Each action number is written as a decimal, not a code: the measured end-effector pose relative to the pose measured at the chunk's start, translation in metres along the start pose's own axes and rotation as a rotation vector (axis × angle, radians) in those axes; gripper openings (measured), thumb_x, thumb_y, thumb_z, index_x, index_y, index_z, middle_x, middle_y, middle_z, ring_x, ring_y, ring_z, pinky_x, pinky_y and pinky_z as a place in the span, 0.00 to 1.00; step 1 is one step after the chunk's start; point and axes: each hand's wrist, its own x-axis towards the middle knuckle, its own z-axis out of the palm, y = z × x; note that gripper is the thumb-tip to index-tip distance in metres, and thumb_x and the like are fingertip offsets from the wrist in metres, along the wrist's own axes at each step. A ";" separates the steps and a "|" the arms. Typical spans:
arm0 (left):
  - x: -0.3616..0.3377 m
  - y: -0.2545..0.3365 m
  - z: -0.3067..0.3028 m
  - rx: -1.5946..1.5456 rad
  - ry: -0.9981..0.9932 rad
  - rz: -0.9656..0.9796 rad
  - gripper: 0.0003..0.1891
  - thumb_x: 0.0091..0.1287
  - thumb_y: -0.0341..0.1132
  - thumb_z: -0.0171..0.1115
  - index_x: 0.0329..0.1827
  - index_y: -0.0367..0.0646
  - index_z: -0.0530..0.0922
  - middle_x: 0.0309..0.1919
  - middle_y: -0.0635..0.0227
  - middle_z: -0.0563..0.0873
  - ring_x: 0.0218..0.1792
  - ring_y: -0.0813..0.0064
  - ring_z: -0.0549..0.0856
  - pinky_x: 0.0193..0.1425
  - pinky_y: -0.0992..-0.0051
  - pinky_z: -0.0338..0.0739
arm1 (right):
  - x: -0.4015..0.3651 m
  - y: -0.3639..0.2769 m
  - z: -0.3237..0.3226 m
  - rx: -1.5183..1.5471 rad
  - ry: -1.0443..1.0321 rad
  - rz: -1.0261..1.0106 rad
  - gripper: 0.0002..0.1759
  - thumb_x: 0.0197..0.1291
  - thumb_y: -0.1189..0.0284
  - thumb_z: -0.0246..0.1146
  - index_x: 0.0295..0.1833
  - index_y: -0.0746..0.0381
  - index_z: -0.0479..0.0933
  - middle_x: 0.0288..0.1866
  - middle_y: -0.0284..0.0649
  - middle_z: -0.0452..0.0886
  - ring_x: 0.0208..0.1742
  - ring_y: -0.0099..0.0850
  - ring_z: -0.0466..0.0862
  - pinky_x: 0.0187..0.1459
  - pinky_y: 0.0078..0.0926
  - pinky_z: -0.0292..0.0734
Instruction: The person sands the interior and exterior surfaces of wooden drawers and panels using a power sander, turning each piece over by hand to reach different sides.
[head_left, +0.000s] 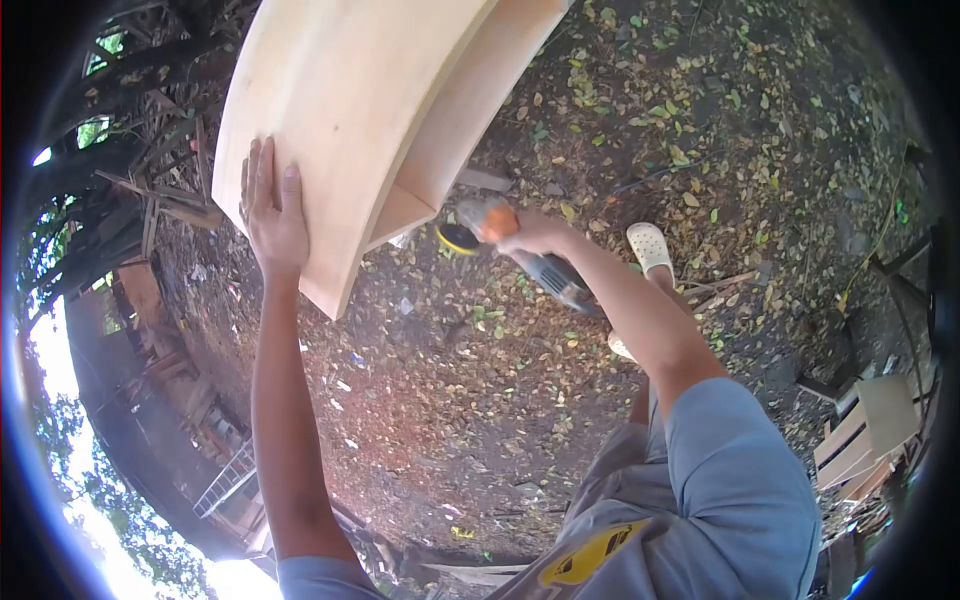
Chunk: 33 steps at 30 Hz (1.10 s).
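Observation:
A large pale wooden piece [340, 110], with a broad smooth face and a recessed, box-like side, fills the upper left. My left hand [273, 215] lies flat on that face near its lower end, fingers stretched out. Below and right of the wood, my right hand [535, 235] is wrapped round an angle grinder [565, 277] with an orange and grey front. A round black pad with a yellow edge [458, 238] sits on its head, apart from the wood. My right fingers are partly hidden and slightly blurred.
Leaf-strewn ground [480, 370] lies below, with my light clogs [648, 245] on it. Scrap wood [870, 430] is piled at the right. At the left are branches, loose boards and a ladder [225, 478].

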 end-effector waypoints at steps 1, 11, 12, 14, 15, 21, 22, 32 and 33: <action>-0.001 -0.002 0.000 0.009 0.001 0.001 0.27 0.76 0.49 0.49 0.75 0.47 0.67 0.76 0.60 0.65 0.77 0.55 0.60 0.80 0.57 0.52 | -0.019 0.011 0.001 0.054 -0.018 0.039 0.28 0.51 0.59 0.70 0.56 0.59 0.76 0.40 0.41 0.84 0.36 0.31 0.85 0.41 0.32 0.81; -0.006 0.004 -0.001 0.079 0.019 -0.034 0.27 0.74 0.48 0.53 0.75 0.54 0.68 0.77 0.70 0.65 0.78 0.62 0.59 0.78 0.46 0.47 | -0.184 0.099 -0.005 1.139 0.330 0.170 0.19 0.60 0.66 0.68 0.52 0.59 0.71 0.33 0.35 0.76 0.28 0.30 0.80 0.32 0.33 0.80; -0.006 0.005 -0.001 0.092 0.014 -0.043 0.27 0.74 0.48 0.53 0.75 0.55 0.68 0.77 0.70 0.65 0.79 0.63 0.58 0.78 0.46 0.47 | -0.202 0.096 -0.016 1.206 0.366 0.190 0.17 0.60 0.66 0.68 0.50 0.59 0.71 0.32 0.35 0.75 0.28 0.29 0.79 0.32 0.33 0.79; -0.008 0.007 -0.002 0.111 -0.006 -0.070 0.27 0.73 0.48 0.53 0.75 0.56 0.68 0.77 0.72 0.64 0.79 0.64 0.58 0.79 0.47 0.46 | -0.238 0.086 -0.036 1.205 0.537 0.277 0.13 0.61 0.68 0.66 0.46 0.59 0.71 0.30 0.34 0.74 0.26 0.28 0.77 0.32 0.32 0.79; -0.009 0.009 -0.003 0.116 -0.016 -0.089 0.27 0.73 0.48 0.53 0.75 0.57 0.68 0.77 0.72 0.64 0.79 0.65 0.58 0.79 0.48 0.46 | -0.246 0.103 -0.046 1.250 0.549 0.200 0.11 0.60 0.70 0.66 0.45 0.59 0.72 0.30 0.34 0.74 0.26 0.28 0.77 0.32 0.32 0.78; -0.007 0.027 -0.014 0.102 -0.044 -0.141 0.27 0.73 0.47 0.52 0.75 0.55 0.68 0.77 0.73 0.64 0.79 0.67 0.57 0.80 0.48 0.44 | -0.320 0.134 -0.104 1.419 0.990 -0.042 0.10 0.57 0.74 0.66 0.43 0.59 0.73 0.31 0.34 0.74 0.28 0.30 0.78 0.32 0.33 0.78; -0.005 0.031 -0.018 0.087 -0.052 -0.155 0.27 0.73 0.47 0.52 0.74 0.54 0.68 0.77 0.72 0.64 0.79 0.66 0.57 0.80 0.48 0.44 | -0.333 0.129 -0.110 1.435 1.085 -0.018 0.11 0.57 0.74 0.66 0.44 0.59 0.73 0.31 0.34 0.74 0.29 0.30 0.78 0.32 0.33 0.78; -0.011 0.028 -0.010 0.085 -0.058 -0.330 0.28 0.73 0.46 0.51 0.77 0.59 0.63 0.78 0.77 0.61 0.80 0.68 0.54 0.81 0.48 0.41 | -0.376 0.135 -0.158 1.282 1.332 0.017 0.15 0.52 0.72 0.69 0.44 0.62 0.73 0.33 0.36 0.74 0.34 0.32 0.78 0.37 0.35 0.80; -0.012 0.030 -0.005 0.086 -0.063 -0.391 0.28 0.73 0.45 0.50 0.77 0.59 0.63 0.79 0.78 0.60 0.80 0.68 0.53 0.81 0.48 0.41 | -0.379 0.108 -0.161 1.321 1.342 0.057 0.16 0.51 0.73 0.69 0.45 0.63 0.74 0.34 0.35 0.75 0.33 0.31 0.78 0.38 0.34 0.79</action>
